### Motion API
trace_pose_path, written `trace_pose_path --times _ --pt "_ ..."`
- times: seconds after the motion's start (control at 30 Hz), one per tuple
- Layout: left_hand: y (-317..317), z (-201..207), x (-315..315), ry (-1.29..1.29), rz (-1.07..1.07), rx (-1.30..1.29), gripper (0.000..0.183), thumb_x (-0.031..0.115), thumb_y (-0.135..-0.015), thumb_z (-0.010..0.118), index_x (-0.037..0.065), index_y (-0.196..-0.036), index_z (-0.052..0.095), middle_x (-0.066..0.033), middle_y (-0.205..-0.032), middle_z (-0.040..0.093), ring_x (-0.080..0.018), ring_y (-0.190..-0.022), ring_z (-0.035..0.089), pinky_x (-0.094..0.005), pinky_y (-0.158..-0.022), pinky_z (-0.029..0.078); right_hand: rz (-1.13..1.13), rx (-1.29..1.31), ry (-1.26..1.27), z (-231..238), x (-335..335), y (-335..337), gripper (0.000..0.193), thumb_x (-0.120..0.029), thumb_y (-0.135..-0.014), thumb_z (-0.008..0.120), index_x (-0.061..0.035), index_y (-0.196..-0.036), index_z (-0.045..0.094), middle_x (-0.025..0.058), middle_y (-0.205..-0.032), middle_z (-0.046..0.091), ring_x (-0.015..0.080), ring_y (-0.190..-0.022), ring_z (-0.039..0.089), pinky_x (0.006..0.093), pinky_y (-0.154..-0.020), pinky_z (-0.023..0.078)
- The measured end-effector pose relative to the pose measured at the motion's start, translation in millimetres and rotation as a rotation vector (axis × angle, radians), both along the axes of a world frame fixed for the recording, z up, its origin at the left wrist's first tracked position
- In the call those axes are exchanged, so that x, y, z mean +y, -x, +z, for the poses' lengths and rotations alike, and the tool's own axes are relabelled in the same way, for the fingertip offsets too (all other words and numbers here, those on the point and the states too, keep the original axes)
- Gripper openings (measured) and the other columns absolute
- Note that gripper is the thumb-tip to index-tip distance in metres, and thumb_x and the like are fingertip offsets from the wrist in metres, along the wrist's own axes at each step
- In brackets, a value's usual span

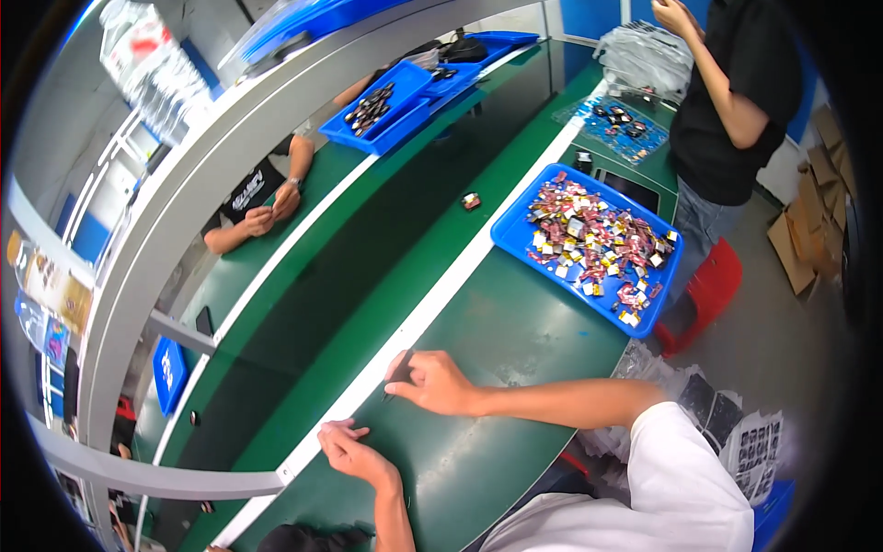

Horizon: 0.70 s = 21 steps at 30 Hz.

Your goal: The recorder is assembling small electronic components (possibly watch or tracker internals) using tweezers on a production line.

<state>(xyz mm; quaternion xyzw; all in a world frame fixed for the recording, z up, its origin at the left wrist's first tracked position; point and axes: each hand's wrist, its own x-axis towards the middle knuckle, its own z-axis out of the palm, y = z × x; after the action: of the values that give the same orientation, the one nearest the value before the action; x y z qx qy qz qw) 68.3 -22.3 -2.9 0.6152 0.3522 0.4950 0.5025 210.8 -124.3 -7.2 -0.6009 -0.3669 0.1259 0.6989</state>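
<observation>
A green tabletop is running diagonally through the room, a white strip dividing it from a darker green band in the middle. A grey frame is arching over the left side. A blue tray is sitting near the right edge, holding a heap of small pink, white and yellow pieces. Across the band a seated co-worker is bringing both hands together; a standing person in black is working beyond the tray, near a red seat and flattened cardboard.

The small dark piece is looking black, flat and narrow. It is resting in the grip of the right hand, whose fingers are pinching it above the near edge of the white strip. The left hand is hovering just beside, its fingers loosely parted and apparently holding nothing.

The right hand is covering part of the dark piece, leaving its exact kind unclear. The standing person's head is falling outside the view, and the fisheye's black rim is cutting off the corners.
</observation>
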Motion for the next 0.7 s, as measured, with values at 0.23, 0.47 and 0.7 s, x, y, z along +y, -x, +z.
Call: trace_pose_path --times 0.23,0.47,0.7 --pt "-90.3 67.3 2.2 -0.167 -0.221 0.063 0.017 0.010 -0.104 0.058 -0.001 -0.114 0.066 -0.0117 -0.102 0.068 -0.0148 -0.085 0.067 -0.0282 -0.065 0.056 -0.023 0.062 -0.021 -9.1 3.0 -10.0 0.015 -0.013 -0.085 0.081 -0.0070 -0.096 0.073 0.0054 -0.083 0.075 0.0165 -0.058 0.057 0.0342 -0.059 0.049" --pt "-266.7 69.8 19.0 -0.030 -0.683 0.423 0.015 0.007 -0.091 0.066 -0.002 -0.099 0.075 -0.0100 -0.084 0.073 -0.0161 -0.068 0.071 -0.0285 -0.054 0.056 -0.319 0.029 0.098 -2.4 0.0 -47.9 0.015 -0.011 -0.082 0.082 -0.0059 -0.094 0.074 0.0057 -0.084 0.077 0.0169 -0.054 0.060 0.0347 -0.056 0.049" --pt "-367.8 33.4 28.4 -0.041 -0.710 0.721 0.025 0.022 -0.088 0.078 -0.003 -0.092 0.074 -0.0099 -0.084 0.073 -0.0167 -0.066 0.070 -0.0321 -0.055 0.057 -0.312 0.041 0.225 4.0 5.0 -45.6 0.017 -0.015 -0.084 0.076 -0.0019 -0.091 0.069 0.0157 -0.071 0.066 0.0301 -0.059 0.063 0.0424 -0.059 0.050"
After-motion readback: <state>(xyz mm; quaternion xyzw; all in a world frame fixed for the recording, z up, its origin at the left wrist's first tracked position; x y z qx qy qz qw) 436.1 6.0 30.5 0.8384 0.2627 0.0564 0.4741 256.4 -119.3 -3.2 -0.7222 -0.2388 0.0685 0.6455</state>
